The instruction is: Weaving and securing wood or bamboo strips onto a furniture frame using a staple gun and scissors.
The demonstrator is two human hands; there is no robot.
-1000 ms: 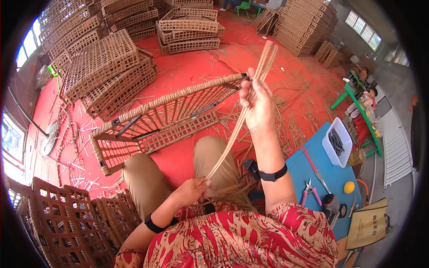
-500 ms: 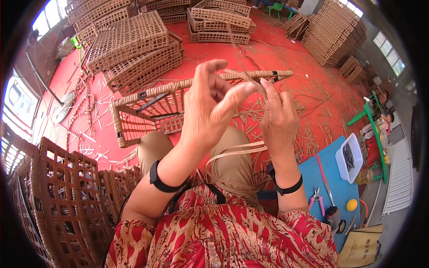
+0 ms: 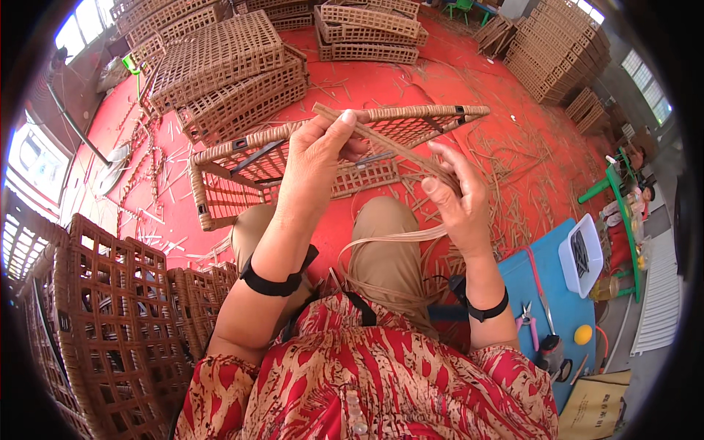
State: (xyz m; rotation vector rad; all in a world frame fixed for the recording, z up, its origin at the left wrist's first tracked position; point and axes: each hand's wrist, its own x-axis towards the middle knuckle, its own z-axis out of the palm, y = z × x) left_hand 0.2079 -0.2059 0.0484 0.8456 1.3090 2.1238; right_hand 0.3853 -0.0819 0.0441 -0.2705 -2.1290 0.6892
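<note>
My left hand point(image 3: 315, 158) is closed, pinching flat brown rattan strips point(image 3: 400, 149) near one end between thumb and fingers. The strips slant down to my right hand point(image 3: 463, 202), whose thumb and fingers curl loosely around them. From under that hand, a paler tail of strips point(image 3: 396, 237) curves across my right thigh. Just beyond my hands, a woven rattan basket frame point(image 3: 279, 134) with a wrapped rim lies tilted by my knees. Behind my left hand, part of its rim is hidden.
Woven baskets point(image 3: 220, 59) are stacked at the back, more point(image 3: 110, 315) stand at my left. Strip scraps litter the red floor point(image 3: 367, 88). On the right, a blue board point(image 3: 535, 264) holds pink-handled pliers point(image 3: 526, 323), a yellow ball point(image 3: 583, 335) and a white tub point(image 3: 595, 257) of dark pieces.
My left hand has moved left, away from my right fingertips, and closed on the strip ends. A length of strips now spans between my hands. My right hand's fingers have loosened and sit slightly lower.
</note>
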